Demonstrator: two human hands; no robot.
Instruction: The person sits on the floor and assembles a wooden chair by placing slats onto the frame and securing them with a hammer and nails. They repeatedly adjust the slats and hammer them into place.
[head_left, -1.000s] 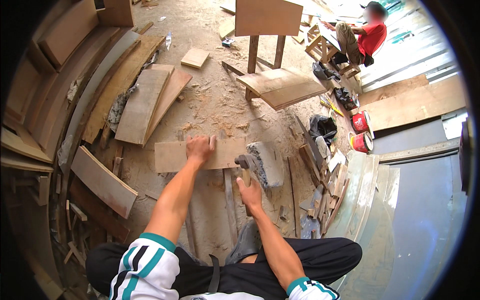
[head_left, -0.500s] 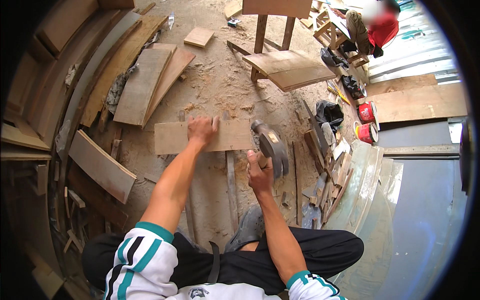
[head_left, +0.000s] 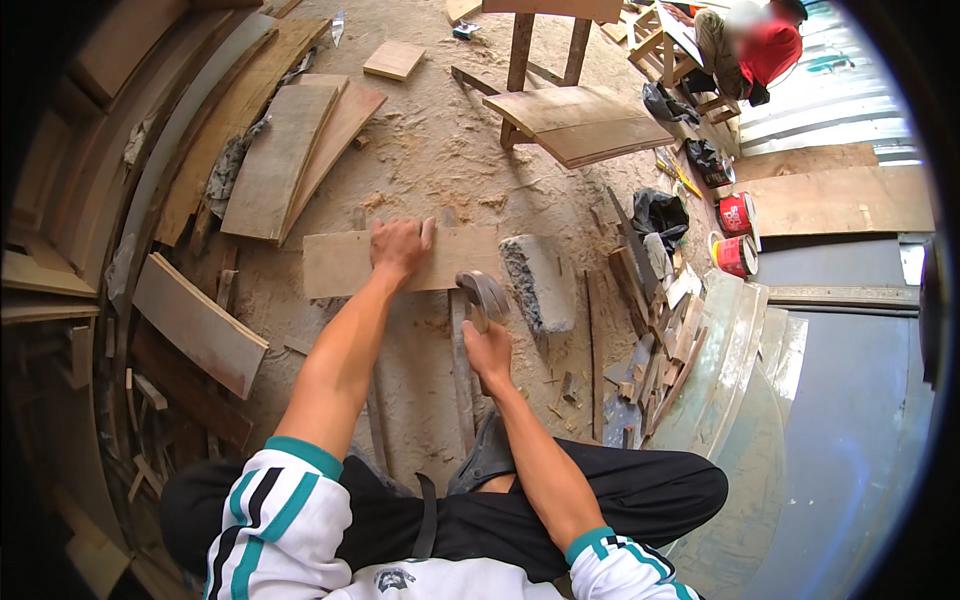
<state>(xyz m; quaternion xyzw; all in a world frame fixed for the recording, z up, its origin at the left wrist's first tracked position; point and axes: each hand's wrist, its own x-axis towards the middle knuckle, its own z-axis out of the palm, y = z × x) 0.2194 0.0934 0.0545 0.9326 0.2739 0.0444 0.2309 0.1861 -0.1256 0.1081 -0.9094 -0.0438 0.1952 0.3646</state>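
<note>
A short pale wooden board (head_left: 335, 262) lies crosswise before me, over thin wooden legs that run toward my feet. My left hand (head_left: 400, 246) grips the board near its middle, fingers at the far edge and thumb on the right side. In my right hand (head_left: 487, 350) is a claw hammer (head_left: 482, 297), held by its handle. The hammer's head is low at the board's near edge, toward its right end; whether it touches the wood I cannot tell. A rough grey concrete block (head_left: 540, 285) sits just right of the board.
Loose planks (head_left: 285, 155) lie at the left. Ahead stands a wooden chair (head_left: 575, 120). On the right are wood scraps (head_left: 660, 370), a handsaw (head_left: 630, 245), red cans (head_left: 735, 255) and a black plastic bag (head_left: 660, 218). A person in red (head_left: 770, 50) sits at the far right.
My right hand has brought the hammer left and down from beyond the board's right end to its near edge. The concrete block has come into view. My left hand keeps its grip.
</note>
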